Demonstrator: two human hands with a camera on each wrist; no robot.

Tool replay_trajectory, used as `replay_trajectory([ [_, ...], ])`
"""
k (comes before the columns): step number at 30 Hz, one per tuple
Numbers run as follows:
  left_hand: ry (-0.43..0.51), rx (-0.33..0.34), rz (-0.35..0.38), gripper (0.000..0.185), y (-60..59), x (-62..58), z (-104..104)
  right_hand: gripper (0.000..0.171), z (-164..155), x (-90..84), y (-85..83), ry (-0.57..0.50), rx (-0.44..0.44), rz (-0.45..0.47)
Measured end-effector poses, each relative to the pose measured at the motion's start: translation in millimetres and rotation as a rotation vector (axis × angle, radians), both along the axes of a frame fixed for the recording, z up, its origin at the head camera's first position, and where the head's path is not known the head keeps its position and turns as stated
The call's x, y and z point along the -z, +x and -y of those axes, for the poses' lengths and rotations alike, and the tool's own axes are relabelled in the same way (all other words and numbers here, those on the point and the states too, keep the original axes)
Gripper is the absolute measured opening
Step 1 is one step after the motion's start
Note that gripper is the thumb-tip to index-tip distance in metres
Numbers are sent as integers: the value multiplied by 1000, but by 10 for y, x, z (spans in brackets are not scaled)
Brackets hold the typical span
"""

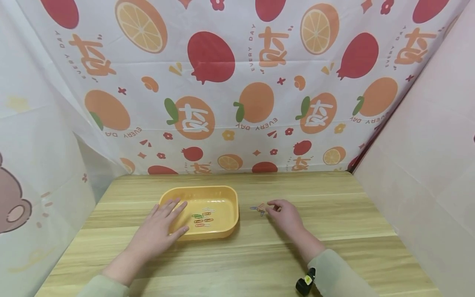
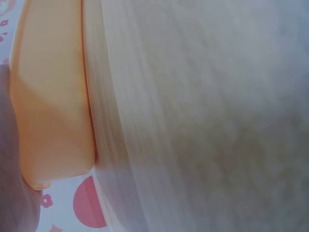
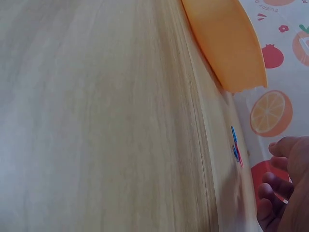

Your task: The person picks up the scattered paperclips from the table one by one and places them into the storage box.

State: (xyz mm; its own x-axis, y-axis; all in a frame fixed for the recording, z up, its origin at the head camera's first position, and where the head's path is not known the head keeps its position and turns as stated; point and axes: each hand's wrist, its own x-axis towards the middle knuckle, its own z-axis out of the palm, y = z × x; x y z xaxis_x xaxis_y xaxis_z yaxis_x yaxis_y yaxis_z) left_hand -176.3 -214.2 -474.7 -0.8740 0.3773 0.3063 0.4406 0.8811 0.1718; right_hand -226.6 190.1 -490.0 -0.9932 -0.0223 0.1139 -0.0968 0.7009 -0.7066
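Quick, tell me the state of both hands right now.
Left hand: open, fingers flat on the near left rim of the yellow tray.
Right hand: fingers curled at the loose paper clips on the table; whether it pinches one cannot be told.

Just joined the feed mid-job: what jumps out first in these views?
The yellow tray sits mid-table with several coloured paper clips inside; the left hand rests flat on its near-left rim. Just right of the tray, the right hand reaches for a few loose clips on the wooden table.
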Motion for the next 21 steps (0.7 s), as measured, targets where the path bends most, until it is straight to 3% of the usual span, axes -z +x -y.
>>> replay_trajectory([
  [12, -9, -8, 27, 74, 2, -3, 20, 14, 45, 67, -29, 163, -91, 13],
  [21, 5, -5, -23, 73, 22, -6, 10, 12, 101, 62, -70, 250, -108, 12],
])
